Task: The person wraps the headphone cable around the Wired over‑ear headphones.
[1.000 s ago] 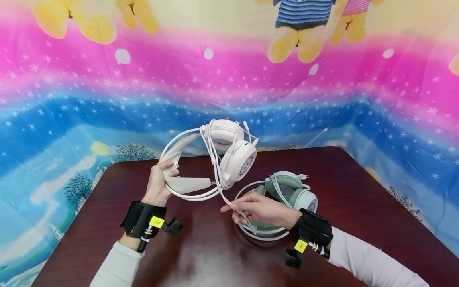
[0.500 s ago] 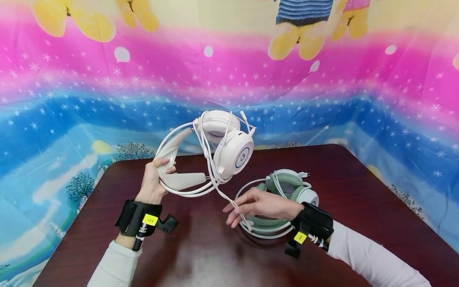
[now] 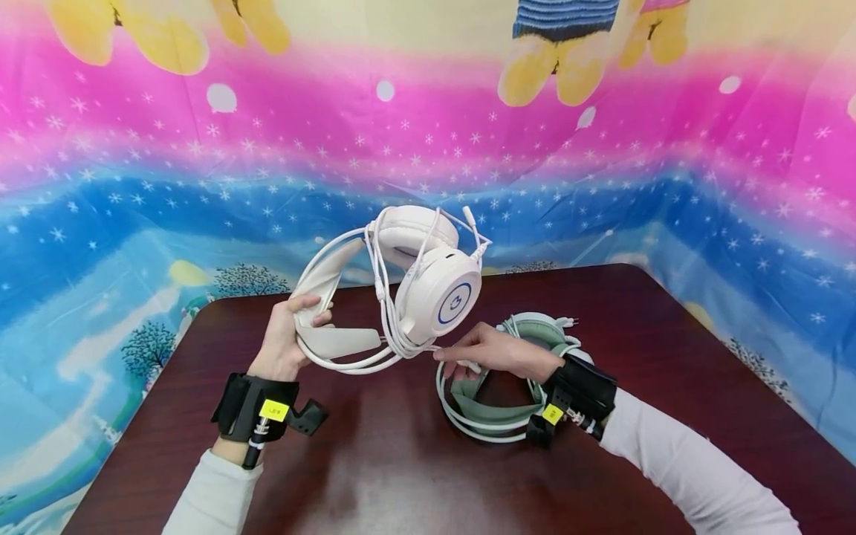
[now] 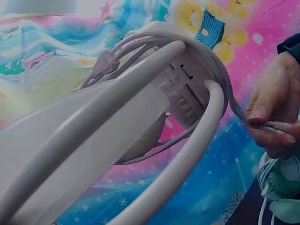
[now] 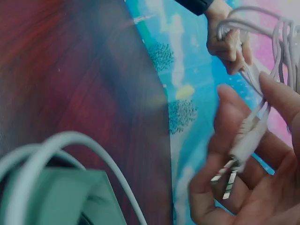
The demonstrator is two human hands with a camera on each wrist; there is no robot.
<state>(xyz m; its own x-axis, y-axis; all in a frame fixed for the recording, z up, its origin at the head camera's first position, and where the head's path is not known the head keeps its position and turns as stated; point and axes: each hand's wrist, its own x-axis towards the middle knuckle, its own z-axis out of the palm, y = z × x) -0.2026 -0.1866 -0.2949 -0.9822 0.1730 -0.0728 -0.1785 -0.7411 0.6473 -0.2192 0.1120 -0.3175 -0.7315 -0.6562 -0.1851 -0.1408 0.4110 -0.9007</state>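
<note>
A white headset (image 3: 456, 301) with a boom microphone is held up above the table, its cable (image 3: 380, 279) wound round the ear cups. My left hand (image 3: 277, 342) grips it by the headband, at the left. My right hand (image 3: 498, 351) pinches the cable's free end just below the nearer ear cup. In the right wrist view, two white plugs (image 5: 247, 145) with metal tips lie within that hand's fingers. A green and white headset (image 3: 495, 412) lies on the table under my right hand, partly hidden by the hand and wrist strap.
The dark reddish-brown table (image 3: 374, 475) has a glossy top. Behind it and along both sides hangs a colourful printed cloth (image 3: 321, 141). Each wrist wears a black strap with a small camera mount and a yellow label.
My right hand has risen towards the white ear cup with the cable end, shortening the loose stretch. The white headset has shifted up slightly, and my left hand keeps its hold.
</note>
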